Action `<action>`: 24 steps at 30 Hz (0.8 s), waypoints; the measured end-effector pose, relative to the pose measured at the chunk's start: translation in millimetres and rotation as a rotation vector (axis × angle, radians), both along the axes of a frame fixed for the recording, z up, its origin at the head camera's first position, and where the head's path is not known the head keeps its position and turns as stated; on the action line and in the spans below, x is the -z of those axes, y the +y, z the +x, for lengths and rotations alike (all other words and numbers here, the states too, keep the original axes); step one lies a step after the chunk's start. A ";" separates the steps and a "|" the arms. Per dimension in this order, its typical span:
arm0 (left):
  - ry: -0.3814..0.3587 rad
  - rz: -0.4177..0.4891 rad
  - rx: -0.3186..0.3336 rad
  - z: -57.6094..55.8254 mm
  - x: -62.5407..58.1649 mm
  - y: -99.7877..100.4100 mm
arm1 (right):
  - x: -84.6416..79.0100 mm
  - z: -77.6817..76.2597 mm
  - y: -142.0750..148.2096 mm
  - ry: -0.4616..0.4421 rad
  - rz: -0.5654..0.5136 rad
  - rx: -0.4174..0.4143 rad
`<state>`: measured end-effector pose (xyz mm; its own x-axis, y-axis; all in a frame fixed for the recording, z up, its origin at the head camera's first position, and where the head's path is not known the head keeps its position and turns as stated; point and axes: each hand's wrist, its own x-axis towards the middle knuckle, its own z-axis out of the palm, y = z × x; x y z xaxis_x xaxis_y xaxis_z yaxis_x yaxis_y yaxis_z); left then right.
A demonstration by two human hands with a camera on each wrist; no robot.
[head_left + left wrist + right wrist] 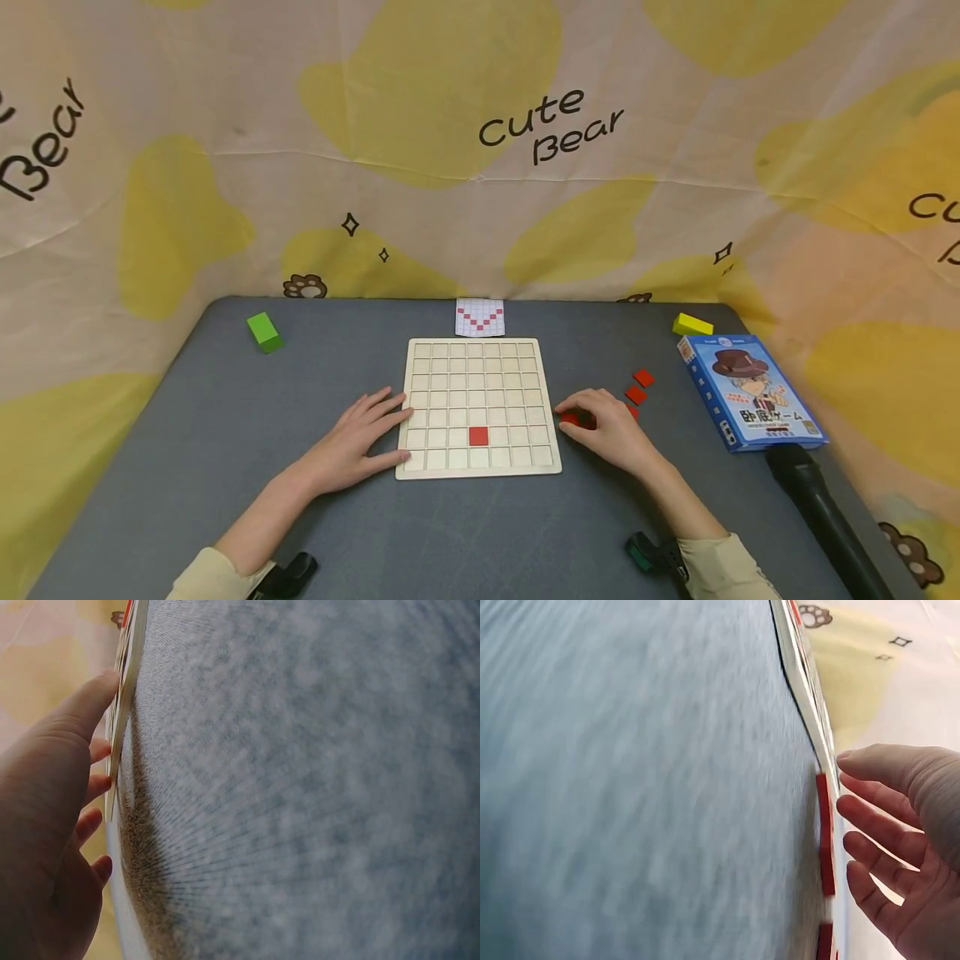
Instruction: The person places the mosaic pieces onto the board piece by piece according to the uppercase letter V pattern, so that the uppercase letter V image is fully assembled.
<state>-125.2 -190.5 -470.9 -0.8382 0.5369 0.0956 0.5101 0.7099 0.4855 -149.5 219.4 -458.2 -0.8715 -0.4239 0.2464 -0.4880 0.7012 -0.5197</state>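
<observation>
A cream grid board (480,477) lies on the grey table with one red square tile (478,436) in a lower cell. The left hand (348,446) rests at the board's left edge, fingertips and thumb touching the rim, fingers spread. Just off the right edge, the right hand (611,433) hovers over loose red tiles (570,418), partly hidden beneath it. In the right wrist view its thumb and fingers (885,769) are apart and loosely bent, beside red tiles (826,832) lying on the table. More red tiles (636,395) trail off behind the hand.
A small card (480,318) with a pink V pattern sits behind the board. A green block (265,332) stands at back left, a yellow block (692,324) at back right. To the right are a blue box (752,392) and a black cylindrical object (825,517).
</observation>
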 end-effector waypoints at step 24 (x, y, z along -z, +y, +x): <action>-0.019 0.004 -0.005 -0.8 0.5 0.1 | 2.8 -1.6 19.8 0.013 0.032 0.029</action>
